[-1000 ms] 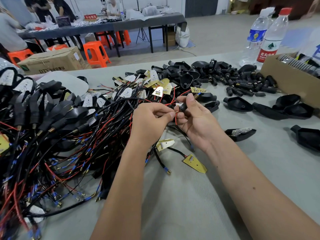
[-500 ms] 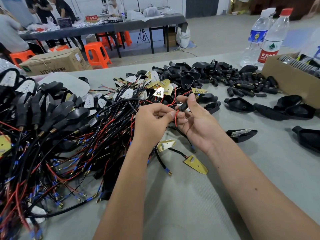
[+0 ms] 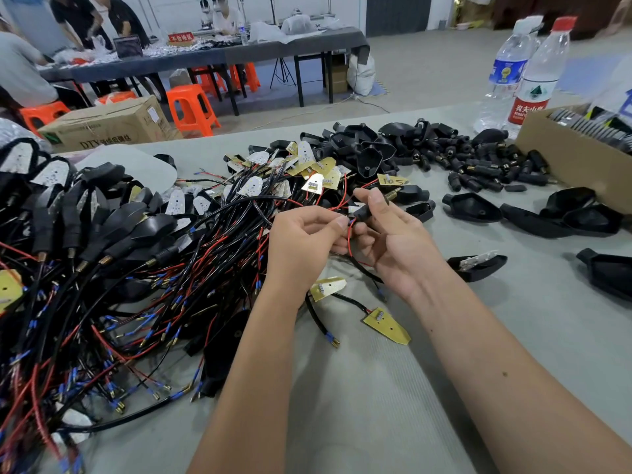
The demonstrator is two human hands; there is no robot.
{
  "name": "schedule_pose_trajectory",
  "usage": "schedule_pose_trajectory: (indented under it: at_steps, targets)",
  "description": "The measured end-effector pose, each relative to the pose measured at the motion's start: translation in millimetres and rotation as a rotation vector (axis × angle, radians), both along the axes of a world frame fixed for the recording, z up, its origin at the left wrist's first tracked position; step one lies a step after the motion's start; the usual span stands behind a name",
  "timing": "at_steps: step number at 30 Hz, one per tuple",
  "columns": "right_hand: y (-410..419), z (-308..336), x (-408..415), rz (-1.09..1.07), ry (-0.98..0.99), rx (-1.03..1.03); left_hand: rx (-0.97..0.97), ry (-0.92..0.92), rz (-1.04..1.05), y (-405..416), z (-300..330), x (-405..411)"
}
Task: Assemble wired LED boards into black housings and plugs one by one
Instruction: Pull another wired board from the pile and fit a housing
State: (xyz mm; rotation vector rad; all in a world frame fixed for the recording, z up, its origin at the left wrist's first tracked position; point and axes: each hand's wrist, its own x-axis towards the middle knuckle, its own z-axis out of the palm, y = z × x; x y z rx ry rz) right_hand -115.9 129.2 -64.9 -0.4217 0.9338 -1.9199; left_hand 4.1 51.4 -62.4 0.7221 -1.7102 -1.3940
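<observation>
My right hand (image 3: 390, 241) grips a small black plug (image 3: 367, 209) with a brass tip between thumb and fingers. My left hand (image 3: 301, 244) pinches the red and black wire ends (image 3: 349, 224) right at the plug's open end. Both hands meet above the grey table (image 3: 359, 405), at the edge of a big tangle of wired LED boards (image 3: 136, 285). Two loose yellow boards (image 3: 386, 325) lie below my hands. Empty black housings (image 3: 472, 208) lie to the right, and one housing with a board in it (image 3: 477, 265) sits beside my right wrist.
A heap of black plugs (image 3: 478, 165) and housings lies at the back. A cardboard box (image 3: 574, 162) and two water bottles (image 3: 533, 73) stand at the far right. Finished assemblies (image 3: 68, 213) are piled at the left. People work at a far table (image 3: 205, 56).
The hands hold nearly the same place. My right fingers have shifted a little on the plug and the red wire loop beneath it has changed shape slightly.
</observation>
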Motion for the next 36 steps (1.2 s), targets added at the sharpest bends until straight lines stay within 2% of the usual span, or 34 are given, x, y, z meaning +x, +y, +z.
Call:
schedule_pose_trajectory:
  at_steps: [5,10,15,19,23,27,32,36]
  targets:
    - [1.7,2.4,-3.0,-0.074,0.010,0.031,0.034,-0.061,-0.050,-2.7,1.2,2.7]
    - [0.8,1.4,-3.2,-0.063,0.085,0.065,0.011,-0.008,0.097,-1.0,-0.5,2.8]
    - [-0.8,0.2,1.5,-0.008,0.094,0.079,0.088,0.075,0.093,2.9,0.4,-0.8]
    - [-0.2,1.0,-1.6,-0.078,0.101,0.073,0.217,0.142,-0.014,-0.8,2.3,2.0]
    - [-1.3,1.7,0.2,-0.114,0.070,0.012,0.303,0.153,0.034,0.1,-0.6,2.5]
    - [-1.8,1.9,-1.5,-0.132,0.035,-0.018,0.237,0.090,0.076,-1.6,-0.5,1.6]
    - [-2.7,0.8,2.5,-0.121,0.098,-0.004,0.109,0.049,0.082,3.6,-1.0,-4.7]
    - [-1.9,0.0,-1.3,-0.142,0.084,0.001,0.178,0.058,0.049,2.5,0.0,-5.1]
